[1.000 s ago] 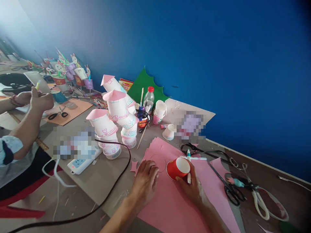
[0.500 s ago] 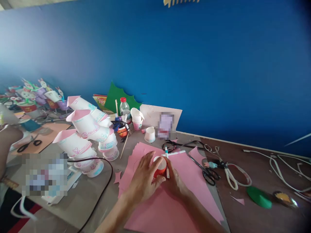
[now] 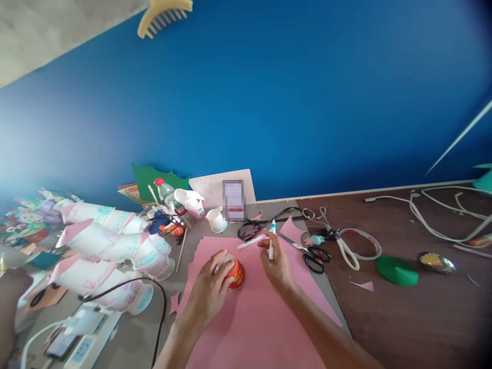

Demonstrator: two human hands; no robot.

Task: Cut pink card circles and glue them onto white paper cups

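A red paper cup (image 3: 237, 274) stands upside down on a large pink paper sheet (image 3: 253, 318). My left hand (image 3: 212, 286) lies over the cup's top and left side, fingers curled on it. My right hand (image 3: 277, 261) is just right of the cup, apart from it, pinching a white marker with a teal tip (image 3: 271, 240) that points up. A second white marker (image 3: 251, 242) lies on the sheet's far edge.
Black scissors (image 3: 307, 252) and white cords (image 3: 355, 246) lie right of the sheet. A green cone (image 3: 395, 270) sits on the brown table. Stacked pink-roofed paper cups (image 3: 111, 251), a power strip (image 3: 77, 343), a bottle (image 3: 165, 190) stand left. Another person's hand (image 3: 11, 287) is at far left.
The view swung right and up. My left hand moved onto the red cup, now standing upside down. My right hand let go of the cup and drew off right with the marker.
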